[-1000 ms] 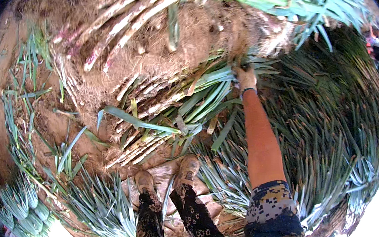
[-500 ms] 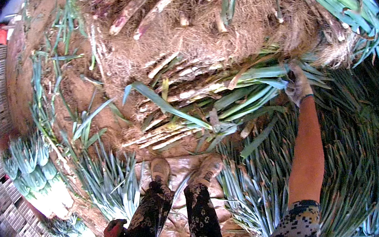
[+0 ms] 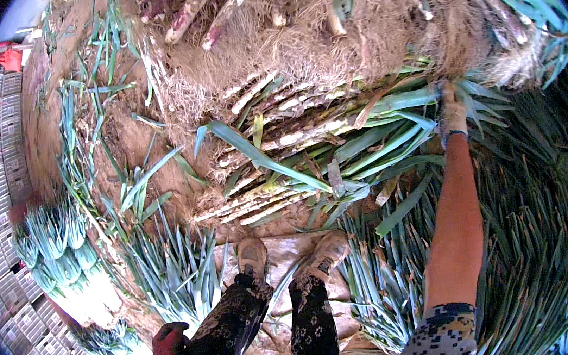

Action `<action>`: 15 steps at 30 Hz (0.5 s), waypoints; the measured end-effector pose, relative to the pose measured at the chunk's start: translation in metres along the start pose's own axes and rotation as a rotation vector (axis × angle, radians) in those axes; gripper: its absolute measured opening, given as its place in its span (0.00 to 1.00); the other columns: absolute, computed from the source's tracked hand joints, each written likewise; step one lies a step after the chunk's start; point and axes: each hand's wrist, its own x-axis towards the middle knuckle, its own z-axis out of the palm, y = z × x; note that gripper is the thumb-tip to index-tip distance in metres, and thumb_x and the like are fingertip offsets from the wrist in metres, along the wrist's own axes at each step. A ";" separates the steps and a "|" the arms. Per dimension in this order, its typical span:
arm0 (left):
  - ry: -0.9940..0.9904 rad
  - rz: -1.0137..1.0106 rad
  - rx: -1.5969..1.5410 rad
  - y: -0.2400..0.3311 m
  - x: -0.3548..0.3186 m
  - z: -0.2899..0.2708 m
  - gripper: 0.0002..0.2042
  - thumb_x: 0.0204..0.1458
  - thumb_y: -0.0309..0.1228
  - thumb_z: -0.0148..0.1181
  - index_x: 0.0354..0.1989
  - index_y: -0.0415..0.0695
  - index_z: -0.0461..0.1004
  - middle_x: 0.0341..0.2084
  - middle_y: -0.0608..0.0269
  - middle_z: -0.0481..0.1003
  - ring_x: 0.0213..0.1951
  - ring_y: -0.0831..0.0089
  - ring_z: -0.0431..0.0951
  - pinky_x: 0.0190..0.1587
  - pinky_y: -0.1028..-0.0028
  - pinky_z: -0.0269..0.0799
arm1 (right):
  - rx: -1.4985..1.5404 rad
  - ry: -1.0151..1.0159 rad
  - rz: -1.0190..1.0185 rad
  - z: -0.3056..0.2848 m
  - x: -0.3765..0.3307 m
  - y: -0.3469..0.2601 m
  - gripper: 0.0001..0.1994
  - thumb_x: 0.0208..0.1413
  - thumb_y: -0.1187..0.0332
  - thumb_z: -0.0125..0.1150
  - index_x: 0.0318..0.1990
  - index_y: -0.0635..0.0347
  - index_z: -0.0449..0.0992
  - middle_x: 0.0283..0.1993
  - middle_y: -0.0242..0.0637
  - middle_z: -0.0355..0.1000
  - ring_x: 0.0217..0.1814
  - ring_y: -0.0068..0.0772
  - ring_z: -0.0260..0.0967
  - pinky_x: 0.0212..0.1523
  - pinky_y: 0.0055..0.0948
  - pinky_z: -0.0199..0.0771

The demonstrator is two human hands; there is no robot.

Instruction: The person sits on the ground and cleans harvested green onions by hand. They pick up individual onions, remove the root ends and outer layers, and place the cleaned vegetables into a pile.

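Leeks with pale, soil-stained stems and green leaves lie in a loose heap in front of me, tops toward the right. My right hand, in a pale glove, reaches into the leafy ends and appears closed round them; its fingertips are partly hidden by leaves. Low on the left, beside my knee, my left hand wears a red and dark glove. Its fingers are curled in, and whatever they hold, if anything, does not show.
Tangled roots of a larger leek pile spread beyond the heap. Upright leek leaves crowd the right side, with another bunch left of my shoes. Cleaned white-stemmed leeks stand farther left, near stacked boxes.
My right hand has pushed a little farther forward into the leaves. The whole view has shifted slightly to the right. My left hand stays by the knee.
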 end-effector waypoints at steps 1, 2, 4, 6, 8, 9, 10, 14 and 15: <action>0.003 0.019 -0.003 -0.008 -0.001 -0.002 0.12 0.54 0.35 0.51 0.40 0.39 0.74 0.23 0.60 0.73 0.20 0.75 0.70 0.23 0.76 0.65 | 0.162 0.026 0.039 -0.002 -0.010 -0.021 0.24 0.60 0.59 0.45 0.63 0.46 0.58 0.47 0.54 0.70 0.46 0.50 0.69 0.45 0.39 0.69; 0.009 0.034 -0.007 -0.017 -0.003 -0.005 0.13 0.54 0.35 0.51 0.39 0.38 0.74 0.23 0.60 0.73 0.20 0.75 0.70 0.22 0.76 0.64 | 0.365 0.044 0.089 -0.006 -0.019 -0.043 0.22 0.61 0.57 0.44 0.62 0.48 0.61 0.48 0.57 0.70 0.48 0.53 0.68 0.49 0.39 0.68; 0.009 0.131 0.032 -0.024 -0.003 -0.008 0.13 0.53 0.36 0.53 0.39 0.39 0.74 0.21 0.60 0.73 0.19 0.76 0.69 0.21 0.76 0.63 | 0.718 0.029 0.222 -0.032 -0.042 -0.073 0.22 0.63 0.53 0.43 0.59 0.53 0.65 0.49 0.62 0.69 0.52 0.57 0.66 0.54 0.38 0.65; -0.012 0.064 -0.063 -0.021 0.000 -0.011 0.14 0.52 0.38 0.54 0.38 0.40 0.75 0.21 0.61 0.73 0.18 0.77 0.69 0.21 0.76 0.63 | 0.733 0.065 0.193 -0.053 -0.068 -0.071 0.29 0.57 0.49 0.49 0.53 0.68 0.68 0.44 0.60 0.71 0.48 0.55 0.68 0.48 0.37 0.66; -0.020 -0.114 -0.242 -0.022 -0.003 -0.013 0.14 0.52 0.39 0.55 0.38 0.41 0.76 0.21 0.62 0.74 0.18 0.77 0.69 0.21 0.76 0.62 | 0.806 0.032 0.304 -0.079 -0.101 -0.094 0.31 0.55 0.48 0.52 0.48 0.76 0.70 0.40 0.60 0.72 0.45 0.54 0.70 0.45 0.38 0.67; -0.058 0.023 -0.109 -0.032 0.004 -0.015 0.14 0.52 0.39 0.55 0.37 0.41 0.76 0.22 0.62 0.75 0.18 0.77 0.69 0.21 0.76 0.63 | 0.795 0.046 0.332 -0.085 -0.114 -0.078 0.31 0.54 0.48 0.52 0.46 0.77 0.71 0.38 0.60 0.72 0.43 0.52 0.70 0.44 0.38 0.66; -0.077 0.164 0.023 -0.032 0.009 -0.016 0.14 0.52 0.39 0.55 0.37 0.40 0.76 0.22 0.61 0.75 0.18 0.77 0.69 0.21 0.76 0.63 | 0.716 0.091 0.294 -0.092 -0.131 -0.066 0.30 0.54 0.48 0.51 0.43 0.76 0.71 0.36 0.58 0.72 0.39 0.50 0.68 0.43 0.39 0.66; -0.133 0.023 -0.130 -0.002 0.026 -0.008 0.13 0.54 0.36 0.54 0.40 0.40 0.74 0.25 0.61 0.75 0.25 0.75 0.73 0.26 0.75 0.68 | 0.880 -0.125 0.622 -0.133 -0.235 -0.092 0.26 0.54 0.51 0.52 0.45 0.71 0.71 0.36 0.51 0.74 0.38 0.41 0.70 0.47 0.41 0.69; -0.164 0.061 -0.126 0.007 0.036 -0.003 0.13 0.54 0.35 0.54 0.42 0.40 0.73 0.26 0.61 0.75 0.27 0.74 0.74 0.27 0.75 0.69 | 0.684 0.140 0.213 -0.115 -0.263 -0.065 0.24 0.55 0.54 0.52 0.48 0.69 0.71 0.39 0.46 0.74 0.40 0.36 0.69 0.47 0.36 0.69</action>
